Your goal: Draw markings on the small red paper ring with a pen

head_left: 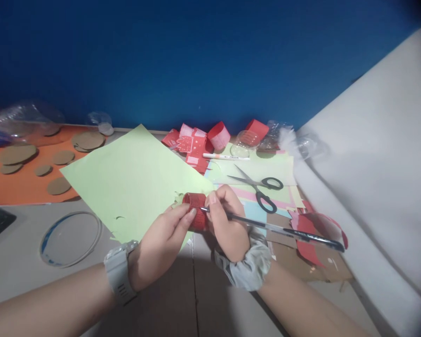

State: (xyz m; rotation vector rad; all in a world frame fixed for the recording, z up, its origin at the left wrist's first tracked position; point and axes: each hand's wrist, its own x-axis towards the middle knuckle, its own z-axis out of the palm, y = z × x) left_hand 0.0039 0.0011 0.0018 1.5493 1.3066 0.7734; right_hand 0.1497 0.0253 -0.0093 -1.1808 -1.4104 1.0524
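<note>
My left hand pinches a small red paper ring between thumb and fingers, near the lower corner of a light green sheet. Held in my right hand is a black pen, its tip against the front of the red ring and its cap end pointing right. The fingers of my right hand also reach the ring's right side. Behind my right hand, black-handled scissors lie slightly open on stacked coloured paper.
Cardboard discs lie on orange paper at the left, near a clear ring. Red paper rolls, a white marker and clear plastic pieces stand at the back. Red scraps lie right; a white surface rises beyond.
</note>
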